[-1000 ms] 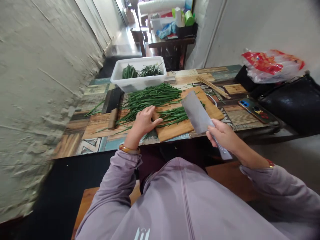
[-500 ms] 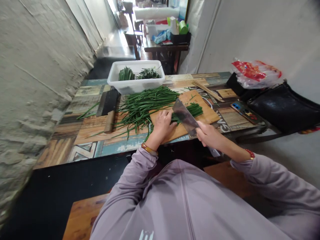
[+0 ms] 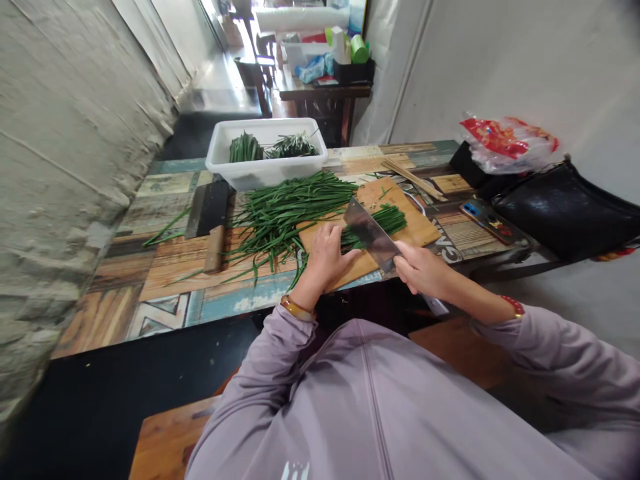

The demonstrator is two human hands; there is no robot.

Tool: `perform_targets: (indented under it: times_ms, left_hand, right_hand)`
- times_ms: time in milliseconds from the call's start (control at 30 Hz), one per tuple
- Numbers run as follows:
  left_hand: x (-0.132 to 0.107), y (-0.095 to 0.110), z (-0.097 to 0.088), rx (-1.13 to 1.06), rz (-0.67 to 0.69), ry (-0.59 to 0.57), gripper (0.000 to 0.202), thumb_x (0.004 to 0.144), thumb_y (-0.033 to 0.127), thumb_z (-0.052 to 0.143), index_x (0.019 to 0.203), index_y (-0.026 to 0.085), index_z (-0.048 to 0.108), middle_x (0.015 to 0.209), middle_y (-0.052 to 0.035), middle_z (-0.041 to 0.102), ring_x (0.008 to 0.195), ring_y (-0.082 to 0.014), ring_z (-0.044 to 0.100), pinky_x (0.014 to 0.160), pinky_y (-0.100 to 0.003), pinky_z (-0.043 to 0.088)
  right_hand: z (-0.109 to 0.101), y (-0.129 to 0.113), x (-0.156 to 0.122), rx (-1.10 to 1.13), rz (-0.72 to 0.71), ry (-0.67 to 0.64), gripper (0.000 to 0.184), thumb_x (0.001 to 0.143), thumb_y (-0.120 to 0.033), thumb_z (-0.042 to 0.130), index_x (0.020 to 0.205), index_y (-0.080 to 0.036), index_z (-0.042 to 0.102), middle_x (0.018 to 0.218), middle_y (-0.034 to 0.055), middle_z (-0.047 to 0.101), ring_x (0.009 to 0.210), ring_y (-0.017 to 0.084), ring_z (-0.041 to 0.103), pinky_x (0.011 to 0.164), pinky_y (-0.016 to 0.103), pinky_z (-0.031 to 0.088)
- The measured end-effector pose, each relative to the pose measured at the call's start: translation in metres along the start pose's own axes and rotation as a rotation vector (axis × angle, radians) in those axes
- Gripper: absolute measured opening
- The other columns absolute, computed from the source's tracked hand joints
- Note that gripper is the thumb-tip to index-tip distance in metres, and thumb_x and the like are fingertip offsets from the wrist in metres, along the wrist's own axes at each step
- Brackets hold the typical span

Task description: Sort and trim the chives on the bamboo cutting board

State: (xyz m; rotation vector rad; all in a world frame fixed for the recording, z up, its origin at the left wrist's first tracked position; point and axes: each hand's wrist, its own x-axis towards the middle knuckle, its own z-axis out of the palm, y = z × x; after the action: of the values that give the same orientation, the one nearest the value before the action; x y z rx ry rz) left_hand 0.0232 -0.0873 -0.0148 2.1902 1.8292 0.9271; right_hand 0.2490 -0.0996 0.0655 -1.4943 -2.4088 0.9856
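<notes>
My right hand (image 3: 423, 268) is closed round the handle of a cleaver (image 3: 370, 233), its broad blade slanting over the wooden cutting board (image 3: 420, 227). Under and beside the blade lies a bunch of green garlic chives (image 3: 393, 220), with cut ends to the right. My left hand (image 3: 327, 255) grips the bunch left of the blade, fingers curled over it and thumb apart; the fingertips are partly hidden. A larger pile of long chives (image 3: 295, 203) spreads from the board's left edge onto the table.
A second cleaver (image 3: 214, 247) with a wooden handle lies on the left. Behind the pile stands a white plastic tub (image 3: 265, 177) holding chive bundles. Wooden sticks (image 3: 415, 179), a phone (image 3: 486, 222), a plastic bag (image 3: 510, 143) and a black bag (image 3: 573, 210) are on the right.
The camera view has shifted slightly. My left thumb sits a little farther from the fingers. The cleaver stays in nearly the same place over the chives.
</notes>
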Motion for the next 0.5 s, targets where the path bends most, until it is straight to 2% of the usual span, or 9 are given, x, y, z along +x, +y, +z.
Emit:
perform_targets:
  times_ms: [233, 300, 400, 500]
  left_hand:
    - [0.004, -0.004, 0.002, 0.023, 0.002, -0.015, 0.043, 0.082, 0.033, 0.073, 0.117, 0.014, 0.057, 0.122, -0.0157, 0.060, 0.119, -0.0312, 0.056, 0.105, -0.045, 0.047]
    - [0.005, -0.006, 0.002, 0.038, 0.034, -0.021, 0.041, 0.083, 0.030, 0.071, 0.118, 0.014, 0.058, 0.123, -0.0152, 0.061, 0.119, -0.0314, 0.056, 0.105, -0.046, 0.047]
    - [0.006, -0.008, 0.001, 0.065, 0.097, -0.039, 0.035, 0.085, 0.029, 0.069, 0.116, 0.017, 0.060, 0.121, -0.0136, 0.063, 0.117, -0.0317, 0.057, 0.104, -0.048, 0.048]
    - [0.008, -0.008, 0.000, 0.092, 0.140, -0.044, 0.032, 0.086, 0.030, 0.070, 0.114, 0.017, 0.062, 0.118, -0.0133, 0.064, 0.112, -0.0320, 0.057, 0.100, -0.047, 0.050]
  right_hand:
    - [-0.003, -0.010, -0.002, -0.131, -0.016, 0.025, 0.025, 0.095, -0.016, 0.031, 0.107, -0.017, 0.053, 0.057, -0.0021, 0.058, 0.048, 0.015, 0.058, 0.058, 0.026, 0.041]
    - [-0.003, -0.013, -0.001, -0.230, 0.001, 0.000, 0.027, 0.095, -0.015, 0.031, 0.111, -0.013, 0.053, 0.068, 0.0049, 0.066, 0.058, 0.018, 0.064, 0.062, 0.027, 0.044]
    - [0.003, -0.019, 0.000, -0.409, 0.024, -0.033, 0.031, 0.095, -0.014, 0.033, 0.118, -0.007, 0.053, 0.092, 0.0197, 0.073, 0.084, 0.028, 0.073, 0.070, 0.032, 0.049]
    - [0.011, -0.026, 0.000, -0.510, 0.010, -0.066, 0.038, 0.097, -0.016, 0.032, 0.129, -0.005, 0.048, 0.100, 0.0246, 0.073, 0.092, 0.035, 0.074, 0.073, 0.039, 0.053]
